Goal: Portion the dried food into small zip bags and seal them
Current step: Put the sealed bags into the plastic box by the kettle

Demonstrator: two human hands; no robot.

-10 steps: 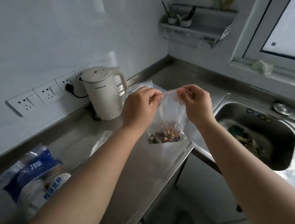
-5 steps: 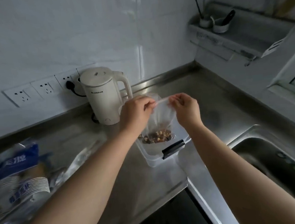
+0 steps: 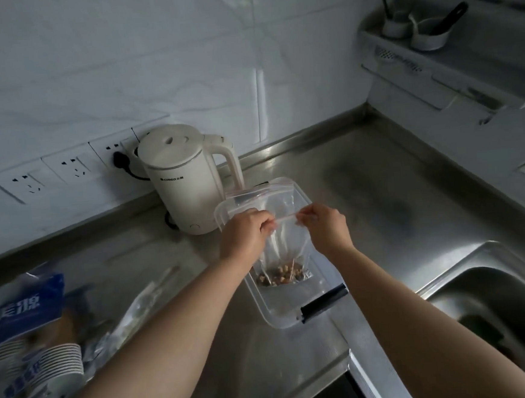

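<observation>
A small clear zip bag [image 3: 285, 247] hangs between my hands, with a little brown and pale dried food [image 3: 279, 274] at its bottom. My left hand [image 3: 246, 233] pinches the left end of the zip strip and my right hand [image 3: 323, 224] pinches the right end. The bag hangs over a clear plastic container [image 3: 316, 295] with a black clip, which stands on the steel counter [image 3: 380, 189]. Another clear zip bag [image 3: 267, 195] lies in the far end of the container.
A white electric kettle [image 3: 184, 180] stands plugged in behind the container. Left on the counter lie a blue pack of paper cups [image 3: 23, 330] and clear plastic packaging [image 3: 138, 309]. A steel sink [image 3: 495, 306] is at the right, a wall shelf [image 3: 431, 47] with small bowls above.
My view swung left from the sink to the counter. Both hands carried the bag away from the counter's edge and lowered it over the clear container, still pinching its top.
</observation>
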